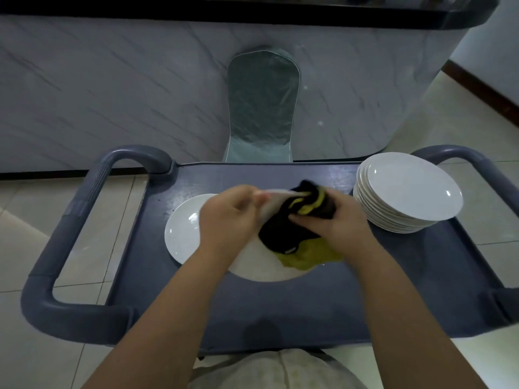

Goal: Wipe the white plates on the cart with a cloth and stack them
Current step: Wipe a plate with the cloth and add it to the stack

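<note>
— The hands?
— Left hand point(227, 217) grips a tilted white plate point(269, 204) by its rim; right hand point(331, 220) presses the black-and-yellow cloth point(283, 231) against it.
— Where?
— Above the cart point(280, 304); a flat plate point(182, 234) underneath; plate stack point(407, 192) right.

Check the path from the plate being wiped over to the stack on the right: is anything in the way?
Nothing visible blocks it. The held plate is in the left hand, the right hand rubs it with the cloth, and only bare cart top lies before the stack.

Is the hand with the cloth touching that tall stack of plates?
Apart. The head view shows bare blue cart top between the right hand, which holds the cloth, and the plate stack.
</note>
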The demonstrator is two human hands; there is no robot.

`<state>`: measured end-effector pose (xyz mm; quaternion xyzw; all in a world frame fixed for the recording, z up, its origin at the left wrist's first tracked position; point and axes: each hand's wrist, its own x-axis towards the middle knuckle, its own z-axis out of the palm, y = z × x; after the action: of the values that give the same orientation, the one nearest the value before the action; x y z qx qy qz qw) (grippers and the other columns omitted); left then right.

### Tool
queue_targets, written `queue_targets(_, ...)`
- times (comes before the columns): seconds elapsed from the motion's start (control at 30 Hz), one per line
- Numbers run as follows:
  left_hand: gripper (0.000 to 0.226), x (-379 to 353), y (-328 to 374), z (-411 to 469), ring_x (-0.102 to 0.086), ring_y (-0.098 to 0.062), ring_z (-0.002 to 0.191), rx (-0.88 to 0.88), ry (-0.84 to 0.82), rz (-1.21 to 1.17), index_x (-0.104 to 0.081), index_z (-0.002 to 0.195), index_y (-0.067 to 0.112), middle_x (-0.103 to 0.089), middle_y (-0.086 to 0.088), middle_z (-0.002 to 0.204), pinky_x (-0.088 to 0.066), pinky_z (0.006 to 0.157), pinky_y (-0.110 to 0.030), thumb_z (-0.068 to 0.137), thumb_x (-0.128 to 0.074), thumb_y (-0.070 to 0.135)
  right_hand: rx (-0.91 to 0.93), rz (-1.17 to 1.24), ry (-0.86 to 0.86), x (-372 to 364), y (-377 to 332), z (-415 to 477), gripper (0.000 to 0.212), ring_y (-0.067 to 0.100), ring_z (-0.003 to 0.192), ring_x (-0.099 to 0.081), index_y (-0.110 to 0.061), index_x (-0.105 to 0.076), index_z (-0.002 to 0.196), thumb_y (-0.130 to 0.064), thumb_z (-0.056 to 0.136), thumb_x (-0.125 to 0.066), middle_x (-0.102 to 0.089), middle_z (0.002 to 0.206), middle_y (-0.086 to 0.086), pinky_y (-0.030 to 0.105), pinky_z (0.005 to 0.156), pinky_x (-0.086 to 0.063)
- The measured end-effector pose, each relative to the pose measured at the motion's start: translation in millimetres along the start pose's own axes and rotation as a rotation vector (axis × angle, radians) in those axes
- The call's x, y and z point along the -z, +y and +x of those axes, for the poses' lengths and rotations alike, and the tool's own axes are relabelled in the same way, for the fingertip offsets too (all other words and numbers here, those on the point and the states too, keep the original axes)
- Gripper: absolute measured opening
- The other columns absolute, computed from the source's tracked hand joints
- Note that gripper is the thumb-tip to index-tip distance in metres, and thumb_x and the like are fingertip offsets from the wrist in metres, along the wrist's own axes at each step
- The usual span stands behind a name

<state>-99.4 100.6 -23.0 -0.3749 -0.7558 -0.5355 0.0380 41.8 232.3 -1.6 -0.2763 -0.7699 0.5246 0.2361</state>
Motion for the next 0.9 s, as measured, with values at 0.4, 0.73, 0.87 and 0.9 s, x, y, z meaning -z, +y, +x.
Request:
queue_targets(0.4, 0.041, -18, -16, -29, -0.065, -0.02, 0.099, 1.149, -0.09, -0.71, -0.054, 0.127, 0.012, -0.064, -0.008, 0.114, -0.053, 0.09, -0.035, 0.098, -0.051, 0.04, -0.171, 0.319, 0.594, -16, 44, -20, 0.021, 0.0, 0.079, -0.068, -0.019, -0.069, 0.087, -0.003, 0.078, -0.078, -0.072, 0.08, -0.008, 0.024, 0.075, -0.053)
queue_targets(0.73, 0.019, -6, 30, 9, -0.067, -0.027, 0.076, 1.25, -0.178, -0.926, -0.057, 0.107, -0.001, -0.065, -0.017, 0.089, -0.06, 0.063, -0.039, 0.092, -0.061, 0.01, 0.658, -0.585, 0.262, -29, 54, -29, 0.033, 0.028, 0.094, -0.065, -0.001, -0.069, 0.113, -0.006, 0.08, -0.072, -0.069, 0.109, 0.012, 0.04, 0.078, -0.054)
queue_targets(0.87, 0.019, 2, 17, 6, -0.07, -0.03, 0.076, 1.3, -0.196, -1.062, -0.056, 0.11, -0.007, -0.069, -0.019, 0.093, -0.057, 0.062, -0.044, 0.093, -0.054, 0.0, 0.74, -0.564, 0.114, -14, 54, -30, 0.038, 0.031, 0.116, -0.059, 0.0, -0.067, 0.119, 0.006, 0.081, -0.069, -0.062, 0.126, 0.013, 0.043, 0.101, -0.046)
queue_targets(0.9, 0.017, 3, 14, 3, -0.071, -0.029, 0.077, 1.298, -0.199, -1.094, -0.056, 0.109, -0.006, -0.071, -0.018, 0.091, -0.056, 0.064, -0.044, 0.093, -0.054, -0.001, 0.737, -0.548, 0.082, -7, 56, -31, 0.038, 0.032, 0.121, -0.057, 0.0, -0.067, 0.119, 0.006, 0.081, -0.07, -0.061, 0.128, 0.013, 0.044, 0.105, -0.042)
